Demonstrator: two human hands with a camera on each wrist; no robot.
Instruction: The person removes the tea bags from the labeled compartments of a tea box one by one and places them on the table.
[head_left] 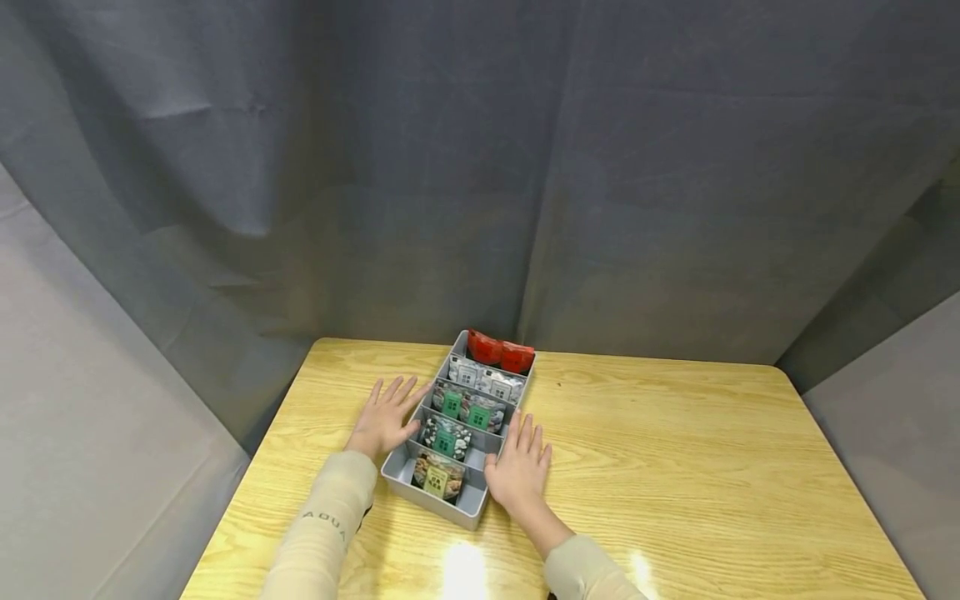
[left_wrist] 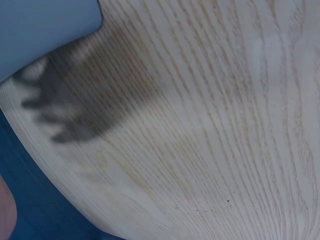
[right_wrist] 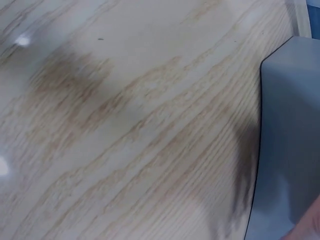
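A long grey divided tray (head_left: 429, 502) lies on the table, turned slightly, its wall also in the left wrist view (left_wrist: 45, 30) and the right wrist view (right_wrist: 290, 130). From the far end its compartments hold red packets (head_left: 485, 348), silver-white packets (head_left: 501, 386), green-labelled packets (head_left: 480, 414), one dark speckled packet (head_left: 446, 438) and, nearest, one packet with a yellow-green label (head_left: 437, 477). My left hand (head_left: 385, 419) is beside the tray's left wall, fingers straight and spread. Along the right wall is my right hand (head_left: 520, 467), fingers extended, thumb near the rim. Contact with the tray is unclear.
The wooden table (head_left: 675, 467) extends to the right of the tray. A grey curtain (head_left: 420, 183) hangs behind its far edge, with paler cloth (head_left: 97, 417) at the left side.
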